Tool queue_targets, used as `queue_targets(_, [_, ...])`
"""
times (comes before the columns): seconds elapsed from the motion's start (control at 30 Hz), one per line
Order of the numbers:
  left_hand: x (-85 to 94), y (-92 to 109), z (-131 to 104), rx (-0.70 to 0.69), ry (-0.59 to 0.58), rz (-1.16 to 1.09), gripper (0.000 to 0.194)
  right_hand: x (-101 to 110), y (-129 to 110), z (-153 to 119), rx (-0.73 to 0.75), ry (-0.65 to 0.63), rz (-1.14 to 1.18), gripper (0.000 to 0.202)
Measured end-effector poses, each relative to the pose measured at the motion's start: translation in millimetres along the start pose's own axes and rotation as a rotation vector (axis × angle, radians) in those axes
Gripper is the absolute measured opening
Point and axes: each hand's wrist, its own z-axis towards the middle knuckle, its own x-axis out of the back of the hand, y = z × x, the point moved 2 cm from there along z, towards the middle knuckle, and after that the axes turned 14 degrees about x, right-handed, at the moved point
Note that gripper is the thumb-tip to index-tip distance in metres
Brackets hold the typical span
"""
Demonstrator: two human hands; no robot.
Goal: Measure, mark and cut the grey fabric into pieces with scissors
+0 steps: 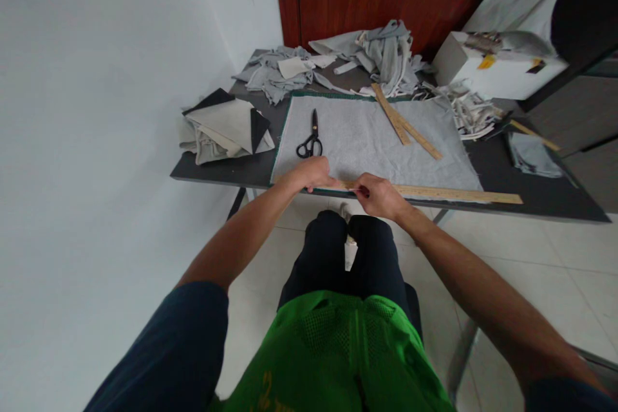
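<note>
Long wooden ruler (454, 194) and hands at the worktop (497, 161). The ruler lies along the near edge of a pale grey cloth (357, 141), close to the worktop's front edge, its right end reaching past the cloth. The left hand (313, 173) rests over the ruler's left part; whether its grip closes around the edge or only presses cannot be told. The right hand (379, 195) is set against the ruler farther right, fingers curled and thumb near them; what lies between, if anything, is too small to identify. Support appears concentrated toward the left: uneven pressure could let the ruler's long right portion pivot, spoiling its alignment. With cloth and ruler so near the front edge, a pull toward the body could drag both over it, and wrinkles beneath could tilt the ruler. Beyond the left hand lie black scissors (313, 138), handles toward it; a forearm sweep could knock them askew. Two shorter rulers, one (419, 135) meeting the other (387, 114) at an angle, weight the cloth's far right; shifting the cloth could carry them along. Folded fabric (224, 129) lies left; grey scraps (386, 55) and a white box (502, 74) stand behind.
</note>
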Motion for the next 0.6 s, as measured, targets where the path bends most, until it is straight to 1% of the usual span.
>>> queue_targets(0.13, [0.4, 10, -3, -0.042, -0.021, -0.015, 0.025, -3, -1, 3, 0.050, 0.017, 0.001, 0.011])
queue_targets(0.2, [-0.8, 11, -4, -0.070, -0.030, -0.030, 0.023, -7, -2, 6, 0.074, 0.022, 0.008, 0.011])
queue_targets(0.3, [-3.6, 10, -2, -0.078, -0.043, -0.064, 0.027, -6, -1, 5, 0.090, 0.020, 0.013, 0.012])
queue_targets(0.43, [-6.0, 10, 2, -0.059, -0.042, -0.099, 0.037, 6, 5, -7, 0.056, 0.011, -0.010, 0.012])
queue_targets(0.5, [-5.9, 11, 2, -0.052, -0.026, -0.104, 0.041, 10, 7, -11, 0.046, 0.017, -0.017, 0.011])
queue_targets(0.6, [-4.6, 14, 2, -0.032, 0.011, -0.079, 0.044, 11, 5, -8, 0.072, 0.017, -0.012, 0.013])
